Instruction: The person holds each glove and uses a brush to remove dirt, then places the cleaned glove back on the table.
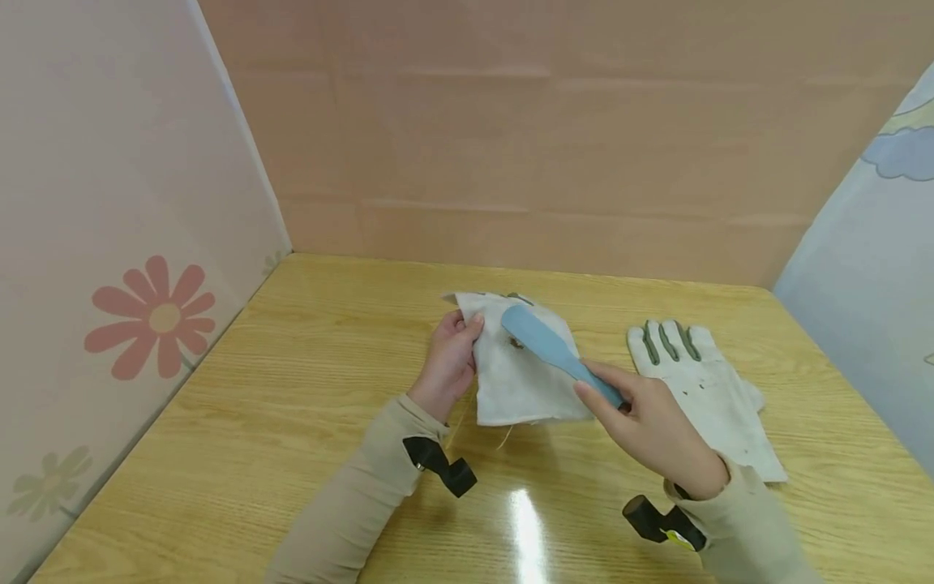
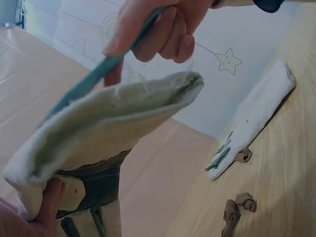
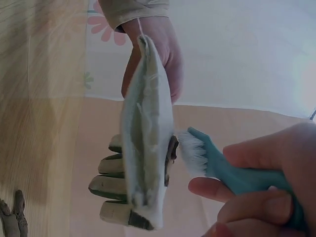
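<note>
A white work glove with dark green trim is raised above the table, its cuff opening towards me. My left hand grips its left edge, thumb on the near face. A light blue brush is in my right hand, fingers wrapped round the handle. In the right wrist view, its white bristles face a dark brown clump stuck on the glove; whether they touch is hard to tell. Loose threads hang from the cuff.
A second white glove lies flat on the wooden table at the right, with small brown bits on it. Brown clumps sit on the table in the left wrist view. A pinkish-brown wall covering stands behind the table.
</note>
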The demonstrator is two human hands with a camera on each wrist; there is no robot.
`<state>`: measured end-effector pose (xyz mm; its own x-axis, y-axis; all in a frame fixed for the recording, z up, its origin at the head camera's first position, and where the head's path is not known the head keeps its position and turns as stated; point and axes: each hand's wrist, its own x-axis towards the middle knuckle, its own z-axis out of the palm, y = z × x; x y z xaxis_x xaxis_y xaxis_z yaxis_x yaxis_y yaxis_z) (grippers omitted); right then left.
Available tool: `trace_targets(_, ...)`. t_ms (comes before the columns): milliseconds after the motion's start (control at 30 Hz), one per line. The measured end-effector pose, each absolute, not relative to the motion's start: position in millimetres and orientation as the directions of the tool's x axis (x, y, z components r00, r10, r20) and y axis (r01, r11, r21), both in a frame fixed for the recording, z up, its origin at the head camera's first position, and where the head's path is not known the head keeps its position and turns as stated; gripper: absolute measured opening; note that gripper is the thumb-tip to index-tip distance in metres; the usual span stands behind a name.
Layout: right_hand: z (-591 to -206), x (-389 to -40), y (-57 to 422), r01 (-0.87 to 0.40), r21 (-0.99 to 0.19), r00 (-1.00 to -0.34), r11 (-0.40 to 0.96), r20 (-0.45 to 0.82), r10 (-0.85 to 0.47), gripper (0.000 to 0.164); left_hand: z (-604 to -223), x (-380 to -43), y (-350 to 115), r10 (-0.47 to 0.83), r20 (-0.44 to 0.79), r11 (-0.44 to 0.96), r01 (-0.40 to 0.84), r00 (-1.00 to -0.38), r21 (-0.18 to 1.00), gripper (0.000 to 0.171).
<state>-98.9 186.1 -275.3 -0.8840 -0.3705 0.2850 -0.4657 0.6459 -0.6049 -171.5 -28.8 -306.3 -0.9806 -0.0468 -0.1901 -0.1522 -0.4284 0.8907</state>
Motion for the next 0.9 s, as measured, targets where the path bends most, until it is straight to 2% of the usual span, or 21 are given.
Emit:
trace_targets(133, -277.2, -100.9, 187.1, -0.48, -0.58, -0.877, 0.659, 0.295, -0.379, 0.031, -305.9, -171.5, -29.0, -0.041, -0.19, -0.44, -0.153, -0.981, 0.885, 0.037)
trace_targets(433, -271.9, -102.0, 197.9, -0.414, -0.554, -0.91, 0.722, 0.257, -0.325, 0.036, -302.3, -170.9, -30.3, -0.045, -0.199, -0.447, -0.158, -0.979, 0.88, 0.038)
trace_targets(567, -271.2, -98.7, 194.8, -0.449, -0.556, -0.893, 0.7, 0.316, -0.321, 0.034, -302.0, -170.8, -30.0, -0.042, -0.207, -0.465, -0.164, -0.977, 0.87, 0.038)
trace_targets(733, -273.6, -97.6, 189.3, -0.534, -0.544, -0.845, 0.647, 0.368, -0.387, 0.031, -300.7, -170.1, -29.7, -0.049, -0.204, -0.482, -0.156, -0.978, 0.862, 0.037)
trace_targets(900, -275.0, -99.5, 190.1, -0.514, -0.535, -0.857, 0.671, 0.359, -0.37, 0.032, -299.3, -167.3, -30.0, -0.03, -0.187, -0.461, -0.152, -0.982, 0.874, 0.036)
